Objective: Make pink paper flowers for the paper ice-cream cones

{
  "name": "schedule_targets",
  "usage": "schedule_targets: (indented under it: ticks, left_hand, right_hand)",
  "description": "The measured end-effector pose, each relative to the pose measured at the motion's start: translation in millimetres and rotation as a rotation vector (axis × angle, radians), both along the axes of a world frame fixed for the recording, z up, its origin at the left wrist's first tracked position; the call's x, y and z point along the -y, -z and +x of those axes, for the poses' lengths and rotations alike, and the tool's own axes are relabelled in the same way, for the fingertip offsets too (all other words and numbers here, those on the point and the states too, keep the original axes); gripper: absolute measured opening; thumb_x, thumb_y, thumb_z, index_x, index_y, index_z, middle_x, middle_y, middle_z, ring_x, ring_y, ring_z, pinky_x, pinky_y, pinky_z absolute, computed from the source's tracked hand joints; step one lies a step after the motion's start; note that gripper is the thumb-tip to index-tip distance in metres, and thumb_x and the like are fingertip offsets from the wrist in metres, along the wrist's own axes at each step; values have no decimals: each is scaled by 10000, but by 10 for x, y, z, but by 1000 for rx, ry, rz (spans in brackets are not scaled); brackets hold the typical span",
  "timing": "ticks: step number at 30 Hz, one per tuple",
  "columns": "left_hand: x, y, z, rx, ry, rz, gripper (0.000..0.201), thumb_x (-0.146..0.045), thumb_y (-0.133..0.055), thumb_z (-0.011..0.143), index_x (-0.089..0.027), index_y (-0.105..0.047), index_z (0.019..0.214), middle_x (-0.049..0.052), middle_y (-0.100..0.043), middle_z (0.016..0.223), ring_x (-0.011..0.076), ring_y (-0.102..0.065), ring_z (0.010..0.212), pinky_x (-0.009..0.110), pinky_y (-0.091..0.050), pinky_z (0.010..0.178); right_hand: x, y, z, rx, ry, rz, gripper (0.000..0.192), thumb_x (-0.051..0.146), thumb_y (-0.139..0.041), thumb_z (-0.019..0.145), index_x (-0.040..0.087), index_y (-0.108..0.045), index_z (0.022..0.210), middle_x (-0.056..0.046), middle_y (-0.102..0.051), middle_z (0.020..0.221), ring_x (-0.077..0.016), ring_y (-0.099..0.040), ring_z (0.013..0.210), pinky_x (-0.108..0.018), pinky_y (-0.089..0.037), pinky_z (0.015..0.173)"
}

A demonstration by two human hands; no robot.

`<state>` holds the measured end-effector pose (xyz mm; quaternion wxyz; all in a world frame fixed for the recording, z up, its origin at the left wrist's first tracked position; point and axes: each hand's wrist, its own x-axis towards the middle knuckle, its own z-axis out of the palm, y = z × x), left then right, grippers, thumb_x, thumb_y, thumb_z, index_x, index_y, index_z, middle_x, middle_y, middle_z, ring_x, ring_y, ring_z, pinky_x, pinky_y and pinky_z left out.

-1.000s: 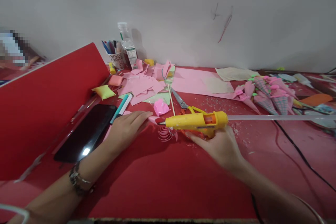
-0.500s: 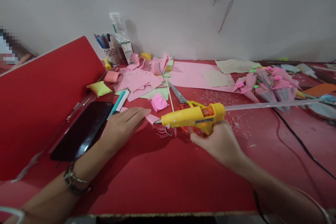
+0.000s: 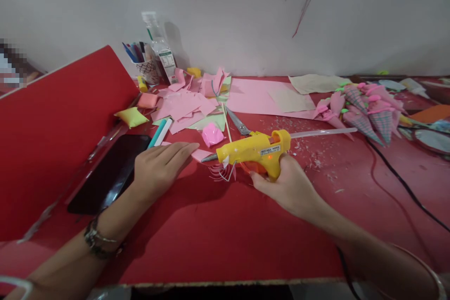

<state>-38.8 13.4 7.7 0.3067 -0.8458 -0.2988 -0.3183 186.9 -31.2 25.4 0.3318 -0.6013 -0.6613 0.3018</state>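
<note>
My right hand (image 3: 293, 185) is wrapped round the grip of a yellow glue gun (image 3: 249, 147). A clear glue stick (image 3: 325, 132) sticks out of the gun's back, and a small orange light glows on its side. The metal nozzle points left, at the edge of a folded piece of pink paper (image 3: 199, 154). My left hand (image 3: 160, 166) has its fingers pressed together on that paper, covering most of it. Below the nozzle is the gun's wire stand (image 3: 230, 173). Scissors (image 3: 239, 123) lie behind the gun, their handles partly hidden.
A black phone (image 3: 112, 173) and two markers (image 3: 160, 132) lie by my left hand. Pink paper scraps (image 3: 186, 105), a pink packet (image 3: 212, 134) and a wooden stick (image 3: 227, 122) are farther back. Small wrapped cones (image 3: 367, 112) are piled right, near a black cord (image 3: 404, 187).
The glue gun has shifted slightly left and turned, so its glue stick looks shorter and angled differently. My left hand stays on the pink paper. The whole view has moved slightly.
</note>
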Motion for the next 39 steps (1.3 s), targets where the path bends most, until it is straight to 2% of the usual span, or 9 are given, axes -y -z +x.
schedule_targets:
  ticks: [6,11,19,27,34,39]
  left_hand:
    - [-9,35,-26,8,3,-27,147,-105,-473,800,-161,-568,897,17,-688,729,126,-631,601,207,-429,462]
    - [-11,45,-38,-9,10,-123,186,-119,-415,828,-175,-547,946,29,-681,776,120,-633,641,193,-449,470]
    - [-23,56,-32,34,7,-242,232,-125,-355,844,-194,-546,958,34,-673,791,129,-636,691,208,-493,516]
    - [-18,48,-25,28,11,-207,141,-135,-434,835,-110,-549,912,76,-672,777,146,-636,686,204,-486,532]
    - [-19,26,-24,19,-11,-203,118,-142,-435,837,-132,-532,904,58,-670,764,127,-630,661,192,-479,505]
    - [-33,45,-32,28,-11,-222,109,-147,-460,825,-139,-535,903,54,-671,767,128,-629,662,194,-476,504]
  right_hand:
    - [-4,20,17,14,-21,9,135,202,-470,610,136,-550,696,-12,-563,591,-114,-503,517,-225,-397,455]
    - [-9,23,40,26,-57,48,171,156,-455,612,138,-570,738,-17,-600,636,-125,-549,564,-225,-422,494]
    - [-20,18,82,121,-64,171,161,128,-438,620,155,-555,727,0,-569,597,-115,-523,529,-211,-400,472]
    - [-42,0,103,194,-59,220,163,121,-418,640,165,-548,728,-2,-556,608,-118,-508,539,-218,-389,487]
    - [-51,-38,127,350,-9,224,90,118,-413,613,175,-471,575,1,-504,532,-101,-448,455,-219,-348,437]
    - [-40,-51,149,459,7,272,112,137,-398,620,174,-489,566,-22,-502,534,-109,-444,437,-236,-346,421]
